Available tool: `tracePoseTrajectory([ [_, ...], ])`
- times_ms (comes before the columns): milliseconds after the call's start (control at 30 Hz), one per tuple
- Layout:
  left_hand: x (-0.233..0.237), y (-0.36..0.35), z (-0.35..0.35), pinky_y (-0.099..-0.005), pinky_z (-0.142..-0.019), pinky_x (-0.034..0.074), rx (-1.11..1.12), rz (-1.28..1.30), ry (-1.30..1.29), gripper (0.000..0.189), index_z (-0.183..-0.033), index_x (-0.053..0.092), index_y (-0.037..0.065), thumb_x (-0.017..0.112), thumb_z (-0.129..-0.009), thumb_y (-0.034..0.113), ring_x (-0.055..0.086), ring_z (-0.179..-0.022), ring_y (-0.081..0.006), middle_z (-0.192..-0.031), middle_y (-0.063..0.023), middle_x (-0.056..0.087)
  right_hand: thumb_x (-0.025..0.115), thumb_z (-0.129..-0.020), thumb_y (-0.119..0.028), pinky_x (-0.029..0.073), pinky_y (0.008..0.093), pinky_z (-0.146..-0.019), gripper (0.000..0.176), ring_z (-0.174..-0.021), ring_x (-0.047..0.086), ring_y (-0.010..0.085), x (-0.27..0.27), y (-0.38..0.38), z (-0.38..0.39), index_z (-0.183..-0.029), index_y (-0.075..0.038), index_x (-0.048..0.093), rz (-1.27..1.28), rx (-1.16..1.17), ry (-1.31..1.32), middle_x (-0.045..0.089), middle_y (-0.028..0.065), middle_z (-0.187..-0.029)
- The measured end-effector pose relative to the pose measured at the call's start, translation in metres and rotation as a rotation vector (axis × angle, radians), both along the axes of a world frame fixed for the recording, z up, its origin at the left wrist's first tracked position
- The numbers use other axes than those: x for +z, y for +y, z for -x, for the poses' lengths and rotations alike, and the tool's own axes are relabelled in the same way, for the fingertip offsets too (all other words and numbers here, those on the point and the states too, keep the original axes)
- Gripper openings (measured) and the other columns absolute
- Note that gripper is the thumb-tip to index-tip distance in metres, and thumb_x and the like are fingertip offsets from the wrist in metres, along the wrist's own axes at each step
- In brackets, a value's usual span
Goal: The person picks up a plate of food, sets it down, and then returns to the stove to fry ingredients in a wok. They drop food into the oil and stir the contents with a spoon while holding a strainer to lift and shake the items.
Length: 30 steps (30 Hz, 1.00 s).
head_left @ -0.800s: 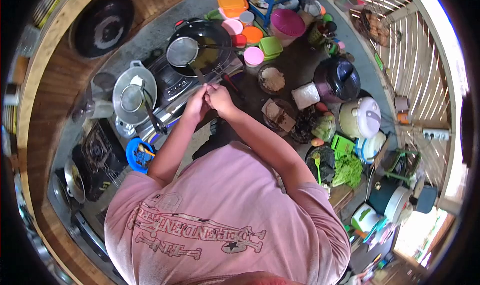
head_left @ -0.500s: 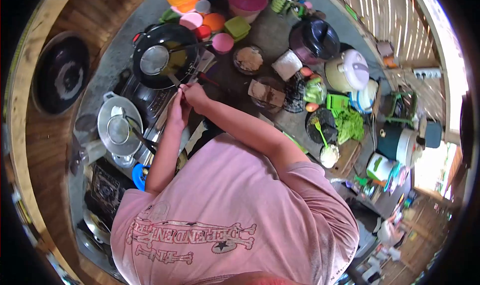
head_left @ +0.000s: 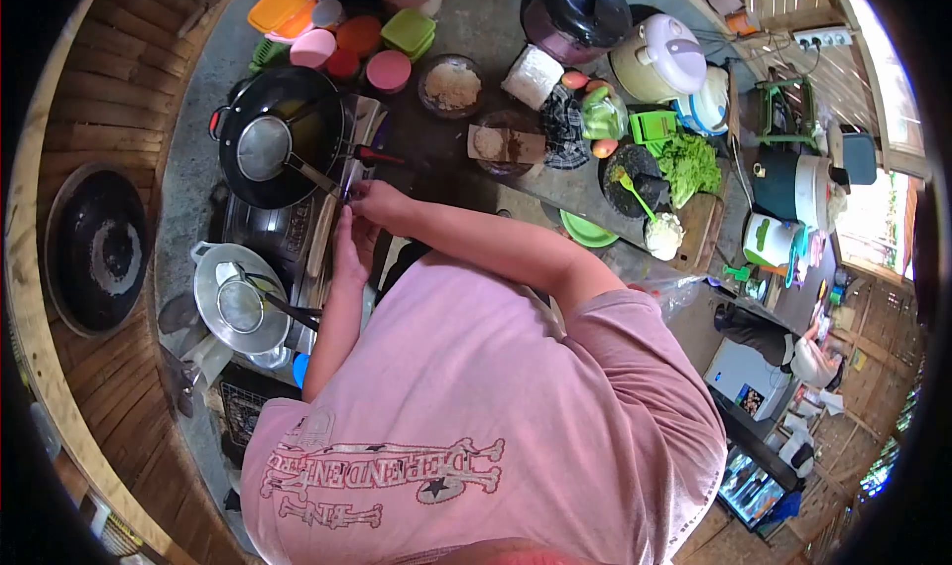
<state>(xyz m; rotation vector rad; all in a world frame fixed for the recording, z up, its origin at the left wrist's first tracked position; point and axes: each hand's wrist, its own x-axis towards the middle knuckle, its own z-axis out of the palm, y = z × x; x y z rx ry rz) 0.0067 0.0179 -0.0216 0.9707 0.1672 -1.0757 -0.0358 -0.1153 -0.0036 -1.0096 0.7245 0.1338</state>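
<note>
My right hand (head_left: 382,206) is closed at the stove's front edge, its fingertips pinching something too small to make out. Just below it, my left hand (head_left: 351,250) meets it with one finger pointing up and the others partly hidden, around the same spot. A black wok (head_left: 315,119) sits on the stove (head_left: 266,223) beyond my hands. Inside it rests a round mesh strainer (head_left: 264,148), whose handle reaches over the rim to near my right fingertips. A red-handled tool (head_left: 377,155) lies beside the wok.
A metal pot (head_left: 210,282) with another strainer stands left of my left arm. Bowls of powder (head_left: 451,86), a mortar (head_left: 623,193), lettuce (head_left: 691,166) and a rice cooker (head_left: 659,64) are at the right. A black lid (head_left: 71,257) hangs on the wall. Another person (head_left: 815,364) is far right.
The view has shifted, so the counter items sit further left and up. My hands remain together by the wok's edge, slightly lower in view. A green plate and the far person show more fully.
</note>
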Motion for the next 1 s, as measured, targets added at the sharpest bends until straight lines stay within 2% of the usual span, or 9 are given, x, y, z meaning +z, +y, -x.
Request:
tracePoseTrajectory([
  [133,0.004,0.006,0.012,-0.0321,-0.098,0.049,-0.111,0.04,-0.149,0.054,-0.138,0.048,0.009,0.061,-0.098,0.042,0.061,-0.113,-0.0164,-0.126,-0.0041,0.061,0.065,-0.088,-0.012,0.055,0.0315,-0.076,0.031,-0.089,0.068,0.0178,0.018,-0.021,0.028,-0.115,0.003,0.064,-0.002,0.082,-0.076,0.071,0.0093,-0.099],
  [200,0.006,0.011,0.018,-0.0327,-0.101,0.047,-0.254,0.068,-0.189,0.068,-0.146,0.039,0.008,0.07,-0.093,0.038,0.06,-0.115,-0.0192,-0.131,-0.006,0.057,0.068,-0.086,-0.013,0.057,0.0333,-0.074,0.032,-0.082,0.069,0.0199,0.027,-0.039,0.055,-0.114,0.003,0.065,0.304,0.266,-0.187,0.071,0.0123,-0.092],
  [267,-0.01,0.018,0.021,-0.0325,-0.101,0.048,-0.337,0.003,-0.21,0.068,-0.146,0.04,0.007,0.073,-0.091,0.032,0.06,-0.115,-0.0197,-0.131,-0.0069,0.057,0.068,-0.09,-0.018,0.057,0.0332,-0.08,0.036,-0.087,0.07,0.0209,0.043,-0.06,0.094,-0.119,0.004,0.062,0.096,0.302,-0.196,0.071,0.0135,-0.1],
  [333,-0.039,0.027,0.029,-0.0316,-0.097,0.049,-0.472,-0.12,-0.397,0.061,-0.14,0.047,0.005,0.077,-0.088,0.02,0.061,-0.111,-0.0183,-0.128,-0.009,0.059,0.067,-0.093,-0.022,0.058,0.0334,-0.081,0.036,-0.089,0.07,0.021,0.038,-0.079,0.14,-0.118,0.004,0.062,-0.133,0.234,-0.198,0.071,0.0131,-0.103],
  [467,-0.077,0.017,0.052,-0.0296,-0.093,0.05,-0.644,-0.44,-0.612,0.037,-0.125,0.059,0.002,0.071,-0.092,0.015,0.062,-0.104,-0.0153,-0.117,-0.0079,0.065,0.066,-0.094,-0.021,0.057,0.0339,-0.082,0.035,-0.091,0.069,0.0228,-0.003,-0.116,0.228,-0.119,0.003,0.058,-0.21,-0.068,-0.046,0.069,0.0142,-0.104],
  [700,-0.107,-0.095,0.094,-0.029,-0.085,0.052,-0.715,-0.466,-0.608,0.036,-0.129,0.058,0.002,0.062,-0.097,0.019,0.066,-0.098,-0.0146,-0.114,-0.0072,0.068,0.053,-0.098,-0.018,0.056,0.033,-0.082,0.036,-0.096,0.068,0.025,-0.141,-0.147,0.306,-0.129,0.001,0.05,-0.151,-0.53,0.207,0.066,0.0167,-0.112],
  [833,-0.171,-0.157,0.09,-0.0273,-0.085,0.052,-0.7,-0.443,-0.686,0.042,-0.134,0.054,0.002,0.062,-0.096,0.015,0.065,-0.099,-0.0144,-0.116,-0.0068,0.066,0.051,-0.099,-0.015,0.056,0.0336,-0.078,0.033,-0.092,0.068,0.024,-0.19,-0.163,0.293,-0.128,0.0,0.05,-0.102,-0.682,0.271,0.065,0.0147,-0.107],
  [933,-0.183,-0.192,0.092,-0.0292,-0.089,0.052,-0.67,-0.52,-0.583,0.046,-0.141,0.047,0.004,0.058,-0.097,0.013,0.064,-0.105,-0.0171,-0.125,-0.008,0.062,0.05,-0.099,-0.012,0.056,0.0335,-0.075,0.031,-0.088,0.068,0.0226,-0.213,-0.171,0.282,-0.127,0.0,0.05,-0.099,-0.686,0.315,0.064,0.0138,-0.106],
  [1000,-0.185,-0.207,0.094,-0.0343,-0.095,0.049,-0.503,-0.452,-0.196,0.054,-0.146,0.041,0.007,0.057,-0.098,0.026,0.057,-0.116,-0.0216,-0.136,-0.0092,0.054,0.05,-0.099,-0.011,0.056,0.0333,-0.073,0.03,-0.087,0.067,0.0218,-0.22,-0.177,0.278,-0.127,0.0,0.05,-0.111,-0.678,0.335,0.064,0.0133,-0.106],
])
